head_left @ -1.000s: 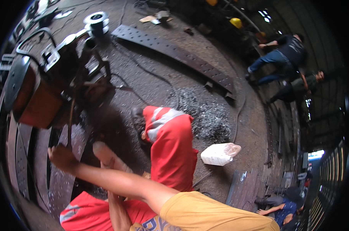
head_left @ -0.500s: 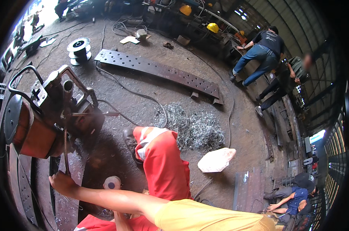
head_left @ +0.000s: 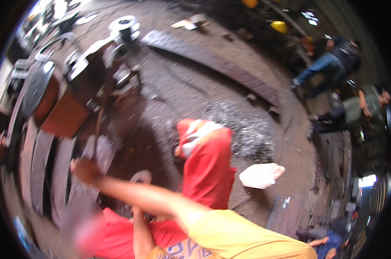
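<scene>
My right arm, in a yellow sleeve, crosses from the lower right to the left. My right hand (head_left: 86,171) is closed around the lower end of a thin rod (head_left: 99,129) that slopes up to a drilling machine (head_left: 66,113) with an orange-brown body and dark round cover. Below that forearm rises my left forearm (head_left: 141,231); its hand is hidden behind the right arm. Just past the arm shows a pale round object (head_left: 141,176), too blurred to name. My red-trousered leg (head_left: 206,166) with a pale band is bent in the middle.
Perforated steel beams lie left (head_left: 42,168) and at the back (head_left: 212,62). A heap of metal shavings (head_left: 249,129) and a whitish slab (head_left: 262,175) lie right of my leg. Behind the machine stands a wire spool (head_left: 125,28). Several people (head_left: 338,58) are at the right.
The whole view has swung and blurred, so the scene sits further right. My shirt front and left forearm show more. My right hand stays at the rod.
</scene>
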Demonstrator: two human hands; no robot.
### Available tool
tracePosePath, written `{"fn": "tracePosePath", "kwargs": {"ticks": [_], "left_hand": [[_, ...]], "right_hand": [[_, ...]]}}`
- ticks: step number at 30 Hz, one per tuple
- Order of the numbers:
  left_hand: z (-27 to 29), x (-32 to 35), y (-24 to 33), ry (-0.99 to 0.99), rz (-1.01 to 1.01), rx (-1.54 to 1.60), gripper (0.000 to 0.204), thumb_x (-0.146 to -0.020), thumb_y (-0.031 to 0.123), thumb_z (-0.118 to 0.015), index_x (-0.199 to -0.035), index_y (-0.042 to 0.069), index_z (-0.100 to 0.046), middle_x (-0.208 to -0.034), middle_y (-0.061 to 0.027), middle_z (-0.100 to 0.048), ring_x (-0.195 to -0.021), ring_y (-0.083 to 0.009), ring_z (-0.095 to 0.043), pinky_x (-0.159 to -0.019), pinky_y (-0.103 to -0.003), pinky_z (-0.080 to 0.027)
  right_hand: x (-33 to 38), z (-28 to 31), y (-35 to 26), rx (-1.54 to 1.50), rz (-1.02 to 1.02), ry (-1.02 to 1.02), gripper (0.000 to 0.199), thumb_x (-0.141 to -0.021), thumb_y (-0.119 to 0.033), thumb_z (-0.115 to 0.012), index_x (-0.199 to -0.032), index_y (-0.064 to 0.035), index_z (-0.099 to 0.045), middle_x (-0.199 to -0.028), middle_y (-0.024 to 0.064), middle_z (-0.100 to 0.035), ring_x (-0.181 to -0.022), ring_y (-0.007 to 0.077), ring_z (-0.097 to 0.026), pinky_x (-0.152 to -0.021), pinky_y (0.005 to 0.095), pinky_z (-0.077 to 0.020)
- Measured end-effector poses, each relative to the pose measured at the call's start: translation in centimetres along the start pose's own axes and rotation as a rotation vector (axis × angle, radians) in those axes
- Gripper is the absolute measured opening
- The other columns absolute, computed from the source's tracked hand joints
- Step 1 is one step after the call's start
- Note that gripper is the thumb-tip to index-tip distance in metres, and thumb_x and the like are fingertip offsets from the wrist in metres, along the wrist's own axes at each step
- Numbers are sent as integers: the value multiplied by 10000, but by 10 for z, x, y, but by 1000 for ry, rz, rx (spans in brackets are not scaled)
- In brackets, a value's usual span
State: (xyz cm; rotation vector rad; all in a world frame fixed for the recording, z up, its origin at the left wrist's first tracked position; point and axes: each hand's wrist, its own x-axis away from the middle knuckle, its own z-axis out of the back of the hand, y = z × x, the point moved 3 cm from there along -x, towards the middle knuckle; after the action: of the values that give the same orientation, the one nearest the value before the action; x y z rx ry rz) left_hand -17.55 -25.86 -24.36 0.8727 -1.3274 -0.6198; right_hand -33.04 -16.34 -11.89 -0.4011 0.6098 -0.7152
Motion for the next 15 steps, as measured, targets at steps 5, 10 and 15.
{"fn": "tracePosePath", "kwargs": {"ticks": [5, 10, 15], "left_hand": [[26, 12, -39, 114, 1, -95, 584, -860, 498, -663, -1256, 69, -628, -1176, -213, -644, -1125, -353, -599, -907, -445, -484], [52, -1, -108, 276, 45, -309, 608, -857, 514, -655, -1265, 63, -630, -1204, -234, -648, -1165, -377, -602, -934, -461, -486], [84, -25, -205, 424, 261, -432, 600, -851, 527, -645, -1208, 46, -671, -1152, -264, -675, -1146, -412, -626, -904, -483, -507]], "right_hand": [[1, 53, -17, 89, 101, 90, 36, -791, -136, -587, -762, -117, -581, -633, 81, -649, -581, 256, -669, -501, 392, -514], [0, 59, -16, 159, 143, -56, 63, -846, -149, -582, -791, -130, -604, -707, 57, -678, -659, 216, -691, -641, 359, -540], [2, 64, -27, 176, 168, -91, 60, -854, -154, -592, -798, -137, -608, -705, 45, -681, -660, 211, -695, -636, 349, -540]]}}
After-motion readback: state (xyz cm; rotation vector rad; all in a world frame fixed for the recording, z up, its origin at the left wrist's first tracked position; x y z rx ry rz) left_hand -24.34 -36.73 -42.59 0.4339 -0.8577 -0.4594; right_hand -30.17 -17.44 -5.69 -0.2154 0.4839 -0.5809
